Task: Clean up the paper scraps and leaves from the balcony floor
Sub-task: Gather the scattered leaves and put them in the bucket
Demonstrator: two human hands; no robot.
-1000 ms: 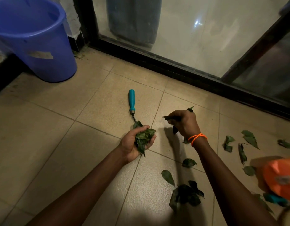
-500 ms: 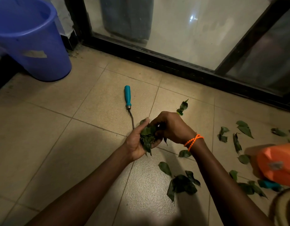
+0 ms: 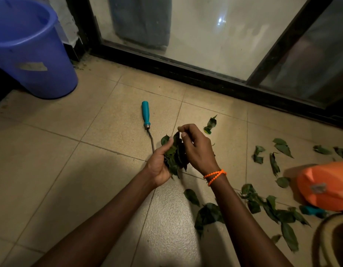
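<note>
Tiles beside glass door; left grip around leaves, right grip seemingly pinching them.

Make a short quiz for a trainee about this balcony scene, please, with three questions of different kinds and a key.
1. True or false: the left hand holds a bunch of leaves.
2. Which wrist wears the orange bracelet? A) left B) right
3. Fill in: the tool with the teal handle lies on the ____.

Key: 1 true; 2 B; 3 floor.
</note>
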